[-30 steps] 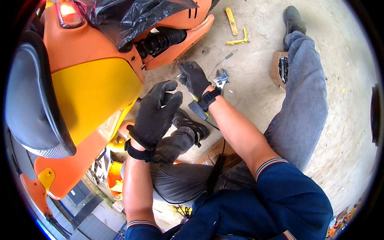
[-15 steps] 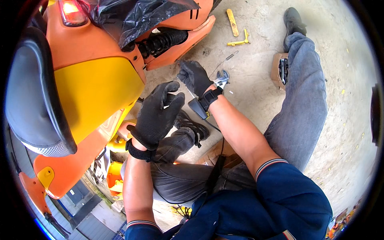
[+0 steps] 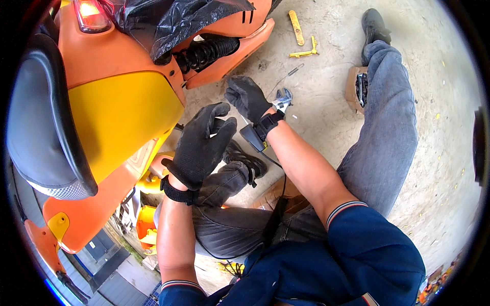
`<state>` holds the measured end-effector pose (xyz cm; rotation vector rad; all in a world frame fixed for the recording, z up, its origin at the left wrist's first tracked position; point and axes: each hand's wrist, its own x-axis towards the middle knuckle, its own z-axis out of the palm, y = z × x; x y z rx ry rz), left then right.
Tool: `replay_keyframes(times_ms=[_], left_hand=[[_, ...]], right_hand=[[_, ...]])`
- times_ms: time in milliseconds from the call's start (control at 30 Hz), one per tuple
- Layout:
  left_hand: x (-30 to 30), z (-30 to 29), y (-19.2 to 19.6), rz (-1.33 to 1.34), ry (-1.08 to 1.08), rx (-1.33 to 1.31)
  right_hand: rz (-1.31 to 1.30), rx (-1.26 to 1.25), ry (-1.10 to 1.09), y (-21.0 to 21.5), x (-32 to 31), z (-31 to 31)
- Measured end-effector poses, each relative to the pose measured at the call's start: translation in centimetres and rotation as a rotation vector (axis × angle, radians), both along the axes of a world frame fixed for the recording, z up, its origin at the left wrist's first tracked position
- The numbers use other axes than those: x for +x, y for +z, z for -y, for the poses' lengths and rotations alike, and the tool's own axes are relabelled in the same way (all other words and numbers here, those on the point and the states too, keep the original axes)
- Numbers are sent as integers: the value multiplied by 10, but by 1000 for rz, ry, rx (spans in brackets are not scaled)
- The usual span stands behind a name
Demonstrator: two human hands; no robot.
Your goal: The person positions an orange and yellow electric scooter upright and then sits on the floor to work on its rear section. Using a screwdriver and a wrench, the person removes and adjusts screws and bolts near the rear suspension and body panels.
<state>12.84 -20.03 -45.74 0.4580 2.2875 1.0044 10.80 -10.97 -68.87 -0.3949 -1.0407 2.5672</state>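
the left hand's fingers are half bent in a black glove, a narrow gap parting thumb from forefinger; whether the pale bit in that gap is something held or just the floor, i cannot tell. the right hand has its fingers curled close together, and what they hold, if anything, is hidden. the hands hang near each other but apart, beside the orange-and-yellow vehicle.

just beyond the right wrist, the adjustable wrench lies on the floor, partly covered by the arm, so no turning with it is under way. a thin spring with a wire tail lies a little farther out, then a yellow bracket and a flat yellow bar, all loose on the concrete. i judge the work to be partway: pieces lie off, yet the main bodywork is on. how much is left i cannot tell.

the vehicle stands at the left, its yellow side panel smooth and seemingly whole, the orange shell around it a bit dull. the dark seat is in place, the tail light glows red, and a black coil shock absorber shows beneath a crumpled black plastic sheet.
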Motion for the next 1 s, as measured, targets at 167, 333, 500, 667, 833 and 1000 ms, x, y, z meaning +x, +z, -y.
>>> replay_keyframes(times_ms=[167,333,500,667,833,1000], left_hand=[[1,0,0,11,19,4],[1,2,-3,26,18,1],[1,-1,0,26,13,18],[-1,-3,5,25,3,-25],[1,0,2,28,14,-36],[1,-3,4,-22,-23,-46]], right_hand=[[324,-687,398,7,6,-16],[228,-547,170,8,3,-6],[350,-624,271,26,3,-14],[197,-575,254,1,2,-11],[342,-523,137,31,3,-6],[343,-635,337,10,3,-16]])
